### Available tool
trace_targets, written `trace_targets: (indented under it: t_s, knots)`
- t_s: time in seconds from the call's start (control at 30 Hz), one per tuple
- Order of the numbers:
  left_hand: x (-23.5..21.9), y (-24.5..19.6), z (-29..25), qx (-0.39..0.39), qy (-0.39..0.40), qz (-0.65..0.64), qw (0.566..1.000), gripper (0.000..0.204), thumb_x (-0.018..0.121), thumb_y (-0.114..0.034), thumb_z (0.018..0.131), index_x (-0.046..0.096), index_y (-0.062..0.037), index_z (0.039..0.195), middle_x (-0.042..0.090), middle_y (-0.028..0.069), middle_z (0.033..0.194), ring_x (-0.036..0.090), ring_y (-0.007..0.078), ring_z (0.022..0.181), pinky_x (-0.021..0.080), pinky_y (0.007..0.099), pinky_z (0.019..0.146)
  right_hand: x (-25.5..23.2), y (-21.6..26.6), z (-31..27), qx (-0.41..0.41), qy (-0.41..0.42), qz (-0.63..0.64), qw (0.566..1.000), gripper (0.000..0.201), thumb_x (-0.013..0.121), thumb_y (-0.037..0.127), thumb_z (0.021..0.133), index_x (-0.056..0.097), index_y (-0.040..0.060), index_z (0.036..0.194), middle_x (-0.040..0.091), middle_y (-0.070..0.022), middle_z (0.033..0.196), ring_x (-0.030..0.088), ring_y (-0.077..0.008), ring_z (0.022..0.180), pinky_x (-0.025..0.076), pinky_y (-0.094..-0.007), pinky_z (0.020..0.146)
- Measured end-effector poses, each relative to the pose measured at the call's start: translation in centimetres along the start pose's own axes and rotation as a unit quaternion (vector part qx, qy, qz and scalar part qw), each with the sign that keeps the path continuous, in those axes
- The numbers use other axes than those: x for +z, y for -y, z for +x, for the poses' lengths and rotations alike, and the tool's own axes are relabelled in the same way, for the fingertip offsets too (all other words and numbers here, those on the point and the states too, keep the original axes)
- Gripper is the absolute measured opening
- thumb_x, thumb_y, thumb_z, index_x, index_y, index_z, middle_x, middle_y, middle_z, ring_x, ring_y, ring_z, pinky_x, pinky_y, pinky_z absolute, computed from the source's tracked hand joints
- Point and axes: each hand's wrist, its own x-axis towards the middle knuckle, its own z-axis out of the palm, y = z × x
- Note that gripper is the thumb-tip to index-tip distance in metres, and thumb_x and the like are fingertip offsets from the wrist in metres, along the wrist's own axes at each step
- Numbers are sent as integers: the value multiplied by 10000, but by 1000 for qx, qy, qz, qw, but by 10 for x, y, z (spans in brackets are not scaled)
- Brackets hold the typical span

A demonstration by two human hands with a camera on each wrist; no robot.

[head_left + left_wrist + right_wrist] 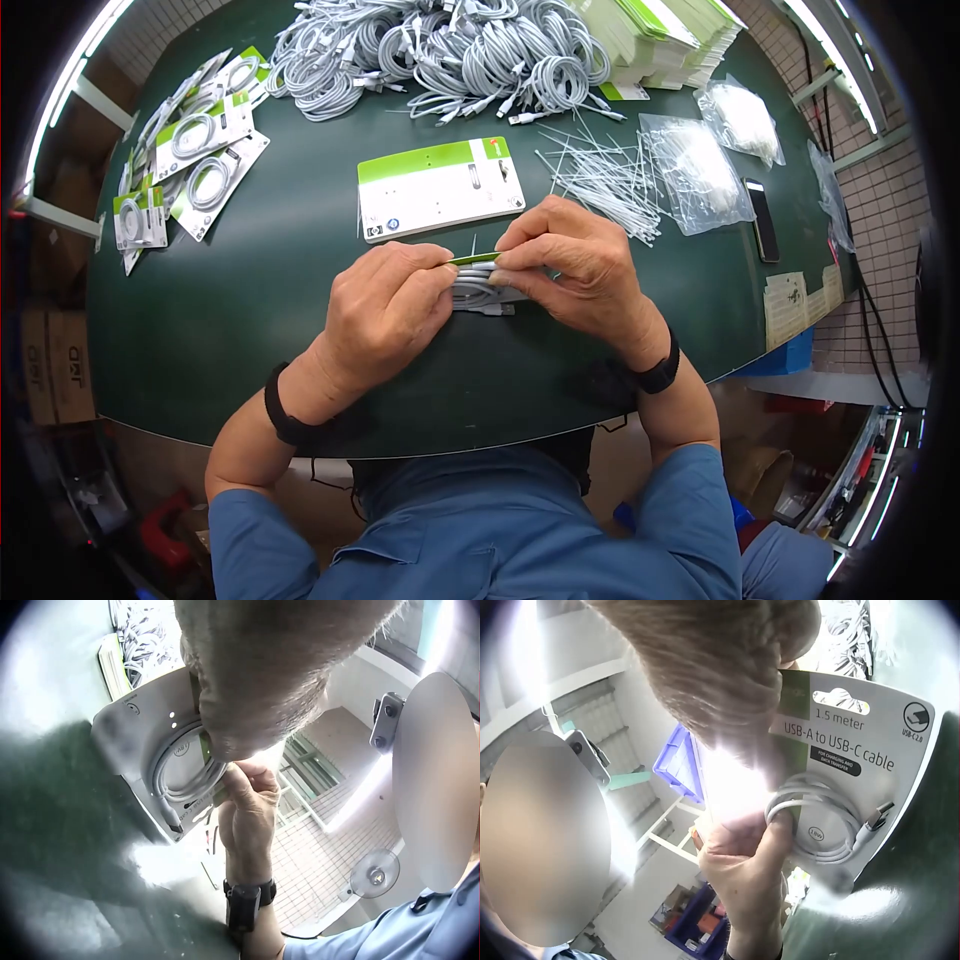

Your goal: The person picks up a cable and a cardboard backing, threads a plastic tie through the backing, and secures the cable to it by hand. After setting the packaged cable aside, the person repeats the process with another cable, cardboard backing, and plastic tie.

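Observation:
Both hands hold one green and white cable card [840, 724] upright near the table's front, a coiled white cable [475, 292] lying against its face. The left hand [385, 308] pinches the card's left part between thumb and fingers. On its right part, the right hand [580, 265] pinches the card beside the coil. A thin white tie end sticks up above the card's edge in the head view. The right wrist view shows the coil [810, 855] with its USB plug resting on the printed face. Fingertips behind the card are partly hidden.
Behind the hands lies a stack of flat cards [440, 190]. Loose white ties [610, 185], plastic bags [695, 170] and a phone [762, 220] are at right. Coiled cables [440, 50] are heaped at the back, more cards [650, 40] beside them. Carded cables [205, 135] lie left.

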Motion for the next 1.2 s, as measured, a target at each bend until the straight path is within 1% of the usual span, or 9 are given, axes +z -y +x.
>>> trace_targets:
  t_s: [0.47, 0.57, 0.73, 0.83, 0.87, 1.0, 1.1, 1.2]
  knots:
    - [-1, 4, -2, 26, 8, -6, 1000, 270, 754, 53, 696, 651, 11, 942, 690, 123, 951, 688, 277, 774, 577, 379, 671, 1, -1, -2, 11, 19, -2, 1000, 190, 890, -2, 733, 774, 54, 873, 708, -49, 886, 667, -163, 779, 552, -285, 653]
    - [-2, 2, 0, 21, 5, -13, 1000, 288, 732, 122, 670, 644, 9, 920, 709, 143, 916, 698, 293, 735, 589, 367, 641, 2, 0, -3, 2, 18, -3, 1000, 184, 888, -2, 738, 773, 54, 870, 703, -45, 884, 663, -161, 776, 550, -282, 652]
    - [-2, 1, 0, 28, 6, -8, 1000, 297, 735, 120, 662, 648, 8, 923, 706, 140, 919, 694, 290, 735, 584, 368, 638, 0, 1, -2, -5, 30, -6, 1000, 185, 886, -1, 742, 768, 50, 874, 700, -49, 899, 664, -157, 778, 549, -275, 652]
    - [-3, 0, 0, 28, 11, -12, 999, 314, 747, 119, 661, 661, 10, 943, 706, 136, 930, 694, 289, 750, 582, 368, 647, -3, 3, -3, 28, 50, 23, 998, 189, 883, -5, 743, 763, 43, 881, 693, -53, 915, 671, -154, 783, 553, -275, 654]
    - [-3, -1, 0, 30, 11, -12, 999, 314, 747, 119, 661, 661, 10, 943, 706, 136, 930, 694, 289, 750, 582, 368, 647, -3, 3, -3, 27, 49, 22, 998, 189, 883, -5, 743, 763, 43, 881, 693, -53, 915, 671, -154, 783, 553, -275, 654]
    - [-5, 0, 2, 30, 21, -10, 999, 326, 765, 113, 667, 673, 12, 963, 705, 133, 942, 696, 288, 766, 584, 371, 658, -3, 1, -3, 20, 45, 21, 999, 185, 880, -8, 745, 753, 37, 871, 690, -56, 930, 677, -156, 788, 558, -278, 655]
    - [-3, 1, 0, 36, 27, 3, 999, 279, 755, 28, 717, 688, -4, 986, 676, 105, 973, 682, 267, 808, 573, 379, 698, -4, 0, -4, 34, 53, 30, 998, 182, 878, -11, 744, 744, 35, 859, 693, -58, 934, 682, -161, 791, 562, -282, 660]
    - [-3, 0, 0, 33, 29, 5, 999, 281, 757, 27, 718, 688, -6, 988, 675, 103, 973, 682, 268, 805, 571, 379, 694, -4, 0, -4, 30, 51, 31, 998, 181, 876, -10, 745, 740, 34, 857, 693, -54, 936, 682, -159, 792, 558, -283, 658]
